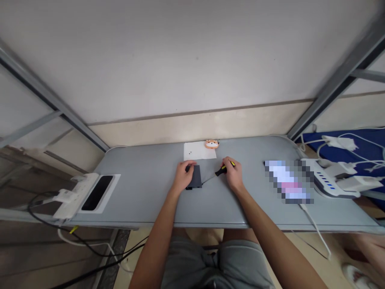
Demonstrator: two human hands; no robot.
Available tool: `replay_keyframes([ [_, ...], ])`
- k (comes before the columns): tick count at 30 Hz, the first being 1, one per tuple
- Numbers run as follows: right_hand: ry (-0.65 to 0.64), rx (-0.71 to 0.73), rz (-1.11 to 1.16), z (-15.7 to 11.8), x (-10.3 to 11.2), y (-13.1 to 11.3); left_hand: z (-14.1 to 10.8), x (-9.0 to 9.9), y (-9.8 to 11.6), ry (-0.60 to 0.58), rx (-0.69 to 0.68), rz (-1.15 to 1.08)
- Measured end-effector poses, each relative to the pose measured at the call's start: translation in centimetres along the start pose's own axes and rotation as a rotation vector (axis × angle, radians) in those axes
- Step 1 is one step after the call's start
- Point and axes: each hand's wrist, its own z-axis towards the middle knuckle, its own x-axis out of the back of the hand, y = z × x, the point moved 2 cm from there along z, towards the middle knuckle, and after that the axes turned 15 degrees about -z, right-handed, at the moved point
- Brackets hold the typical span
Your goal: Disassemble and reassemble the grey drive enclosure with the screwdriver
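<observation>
My right hand (233, 172) is closed around the black and yellow handle of a screwdriver (221, 170). Its thin shaft slants down to the left, and the tip is at the lower right corner of a dark grey flat box (196, 176). My left hand (182, 176) grips that box from its left side, fingers over the top edge. The box rests on the grey desk. Just behind it lies a white sheet of paper (197, 152) with a few tiny dark bits (190, 152), too small to name. On the paper's right edge sits a small orange and white animal-faced object (212, 144).
On the left, a black phone (98, 193) lies on a white sheet beside a white power strip (76, 196) with plugs. To the right are a blurred-out phone (287, 182) with a white cable and a white charging station (327, 180). Metal posts frame the desk (138, 188).
</observation>
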Motion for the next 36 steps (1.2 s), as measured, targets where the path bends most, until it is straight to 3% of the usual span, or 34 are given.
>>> replay_keyframes([
  [8, 0.080, -0.049, 0.073, 0.1, 0.2, 0.3, -0.2, 0.2, 0.8, -0.004, -0.062, 0.037],
  [12, 0.137, -0.078, 0.115, 0.2, 0.3, 0.5, -0.8, 0.1, 1.8, -0.091, -0.142, 0.107],
  [18, 0.235, -0.206, 0.182, 0.5, 0.4, 0.5, -1.3, 0.1, 2.1, -0.211, -0.127, 0.194],
  [24, 0.234, -0.272, 0.206, 0.5, 0.4, 0.5, -1.1, -0.1, 1.9, -0.204, -0.120, 0.224],
  [36, 0.187, -0.260, 0.204, 0.5, 0.2, 0.1, -0.8, -0.3, 1.4, -0.147, -0.136, 0.205],
])
